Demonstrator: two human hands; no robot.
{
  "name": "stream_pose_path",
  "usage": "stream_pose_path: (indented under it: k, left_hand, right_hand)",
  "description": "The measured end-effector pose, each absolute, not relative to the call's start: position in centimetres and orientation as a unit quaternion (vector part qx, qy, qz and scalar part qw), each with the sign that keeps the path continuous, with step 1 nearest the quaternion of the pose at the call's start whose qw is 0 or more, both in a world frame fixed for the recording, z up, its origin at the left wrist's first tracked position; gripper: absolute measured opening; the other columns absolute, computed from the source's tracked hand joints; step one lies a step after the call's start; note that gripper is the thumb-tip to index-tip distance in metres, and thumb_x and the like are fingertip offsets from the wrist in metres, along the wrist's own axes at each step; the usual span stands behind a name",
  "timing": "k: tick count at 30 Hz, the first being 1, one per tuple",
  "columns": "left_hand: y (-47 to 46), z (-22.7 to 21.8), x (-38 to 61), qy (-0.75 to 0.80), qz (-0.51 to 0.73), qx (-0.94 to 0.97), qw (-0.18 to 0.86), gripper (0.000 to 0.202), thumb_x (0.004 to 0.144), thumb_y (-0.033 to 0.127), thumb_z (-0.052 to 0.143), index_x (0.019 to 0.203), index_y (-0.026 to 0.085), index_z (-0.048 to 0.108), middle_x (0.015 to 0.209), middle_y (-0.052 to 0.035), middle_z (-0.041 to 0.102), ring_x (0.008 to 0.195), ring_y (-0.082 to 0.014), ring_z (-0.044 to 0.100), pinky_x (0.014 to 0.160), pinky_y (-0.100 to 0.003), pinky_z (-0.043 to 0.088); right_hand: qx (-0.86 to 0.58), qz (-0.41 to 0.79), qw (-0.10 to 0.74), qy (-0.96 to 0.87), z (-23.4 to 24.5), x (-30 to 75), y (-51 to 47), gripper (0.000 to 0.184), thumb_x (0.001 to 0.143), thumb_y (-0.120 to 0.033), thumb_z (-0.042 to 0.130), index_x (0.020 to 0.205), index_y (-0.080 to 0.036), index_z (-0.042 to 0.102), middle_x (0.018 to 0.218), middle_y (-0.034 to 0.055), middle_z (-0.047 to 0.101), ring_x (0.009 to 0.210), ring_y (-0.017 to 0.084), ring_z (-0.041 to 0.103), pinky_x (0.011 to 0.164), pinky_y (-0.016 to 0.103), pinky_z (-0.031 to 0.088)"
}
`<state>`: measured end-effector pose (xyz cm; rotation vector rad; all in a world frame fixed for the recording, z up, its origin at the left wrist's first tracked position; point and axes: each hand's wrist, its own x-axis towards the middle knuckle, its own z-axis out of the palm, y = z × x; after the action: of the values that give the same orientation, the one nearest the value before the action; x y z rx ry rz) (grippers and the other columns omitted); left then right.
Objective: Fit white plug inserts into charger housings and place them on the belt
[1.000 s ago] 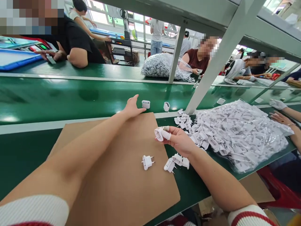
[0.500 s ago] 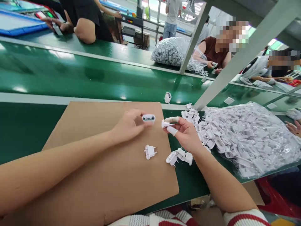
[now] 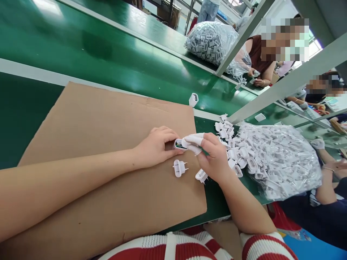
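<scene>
My left hand (image 3: 157,145) is closed round a white charger housing (image 3: 179,144), whose open end faces up and shows a green circuit board inside. The fingers of my right hand (image 3: 213,155), in white finger cots, are pinched over the right side of that opening. They hide most of the white plug cap between them. Just below, a loose plug cap (image 3: 179,168) lies on the cardboard sheet (image 3: 114,202) with its pins to the right. Another plug cap (image 3: 201,176) rests at the sheet's right edge, partly behind my right hand.
To the right, a clear plastic bag (image 3: 290,159) of white plug caps spills a loose pile (image 3: 238,151) onto the green bench. A charger housing (image 3: 193,100) stands beyond the sheet. A slanted metal post (image 3: 271,90) rises behind the pile. Co-workers sit across and at right.
My right hand has brought the plug cap left to the opening of the charger housing. My left hand has moved slightly right and down. The whole view has tilted and shifted downward.
</scene>
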<state>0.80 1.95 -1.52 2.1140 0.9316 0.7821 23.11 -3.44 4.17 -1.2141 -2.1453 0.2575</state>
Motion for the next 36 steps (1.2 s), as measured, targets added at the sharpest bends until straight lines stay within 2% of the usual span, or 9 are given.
stream_pose_path:
  k: [4,9,14,22,26,30,33,34,36]
  left_hand:
    - [1.8,-1.6,0.8,0.360,0.308,0.808,0.349,0.037,0.090,0.059,0.070,0.103,0.025,0.075,0.108,-0.0043,0.077,0.110,-0.0288,0.063,0.103,-0.047,0.039]
    - [1.8,-1.5,0.8,0.356,0.315,0.802,0.361,0.038,0.090,0.061,0.069,0.103,0.025,0.075,0.109,-0.0048,0.077,0.111,-0.0291,0.064,0.107,-0.048,0.039]
    - [1.7,-1.4,0.7,0.355,0.307,0.804,0.365,0.036,0.091,0.059,0.068,0.104,0.026,0.077,0.109,-0.0049,0.077,0.111,-0.0296,0.063,0.104,-0.049,0.040]
    - [1.7,-1.2,0.9,0.359,0.303,0.804,0.364,0.031,0.090,0.055,0.070,0.097,0.025,0.076,0.104,-0.0044,0.076,0.109,-0.0290,0.063,0.102,-0.048,0.039]
    - [1.6,-1.2,0.9,0.367,0.311,0.800,0.360,0.030,0.088,0.053,0.072,0.097,0.024,0.074,0.105,-0.0045,0.077,0.109,-0.0292,0.064,0.104,-0.049,0.040]
    - [1.5,-1.3,1.1,0.380,0.317,0.794,0.354,0.030,0.087,0.052,0.074,0.096,0.023,0.073,0.102,-0.0050,0.077,0.108,-0.0295,0.064,0.104,-0.050,0.041]
    - [1.2,-1.0,1.3,0.383,0.314,0.795,0.351,0.032,0.085,0.052,0.074,0.100,0.023,0.074,0.102,-0.0049,0.077,0.106,-0.0298,0.064,0.103,-0.050,0.043]
    - [1.2,-0.9,1.2,0.378,0.311,0.794,0.359,0.034,0.085,0.052,0.074,0.104,0.024,0.075,0.103,-0.0046,0.077,0.105,-0.0295,0.065,0.101,-0.049,0.045]
    - [1.3,-0.6,0.9,0.380,0.317,0.777,0.390,0.037,0.086,0.052,0.074,0.110,0.025,0.076,0.106,-0.0038,0.077,0.102,-0.0279,0.066,0.097,-0.043,0.050]
  right_hand:
    - [-0.478,0.054,0.303,-0.822,3.3,21.9,-3.0,0.028,0.098,-0.017,0.058,0.123,-0.025,0.070,0.097,0.0070,0.075,0.090,0.022,0.069,0.079,0.037,0.059]
    - [-0.488,0.053,0.326,-0.808,3.3,21.2,-3.0,0.019,0.099,-0.022,0.061,0.114,-0.027,0.072,0.099,0.0050,0.079,0.088,0.020,0.073,0.079,0.035,0.059]
    - [-0.488,0.065,0.349,-0.798,3.6,21.0,-3.2,0.016,0.099,-0.024,0.063,0.112,-0.027,0.072,0.095,0.0040,0.079,0.086,0.020,0.074,0.077,0.034,0.059]
    - [-0.493,-0.003,0.286,-0.822,3.7,20.8,-3.0,0.023,0.090,-0.009,0.054,0.092,-0.024,0.070,0.082,0.0040,0.073,0.075,0.018,0.065,0.064,0.028,0.050]
    - [-0.512,0.015,0.262,-0.818,4.2,20.5,-2.9,0.018,0.087,-0.011,0.056,0.085,-0.024,0.068,0.079,0.0026,0.071,0.073,0.018,0.064,0.062,0.027,0.046]
    - [-0.532,0.027,0.262,-0.805,3.3,20.2,-2.9,0.017,0.086,-0.012,0.056,0.083,-0.023,0.068,0.082,0.0043,0.072,0.078,0.020,0.066,0.066,0.029,0.047]
    - [-0.550,0.091,0.298,-0.775,2.6,20.5,-3.0,0.017,0.090,-0.019,0.060,0.101,-0.024,0.072,0.095,0.0052,0.076,0.089,0.022,0.070,0.079,0.032,0.053]
    - [-0.553,0.128,0.315,-0.761,2.7,20.8,-3.1,0.023,0.091,-0.023,0.063,0.113,-0.025,0.071,0.104,0.0053,0.077,0.095,0.023,0.072,0.085,0.034,0.055]
    - [-0.557,0.183,0.344,-0.733,3.5,21.6,-3.5,0.047,0.091,-0.032,0.072,0.136,-0.027,0.060,0.124,0.0065,0.074,0.111,0.025,0.070,0.097,0.040,0.055]
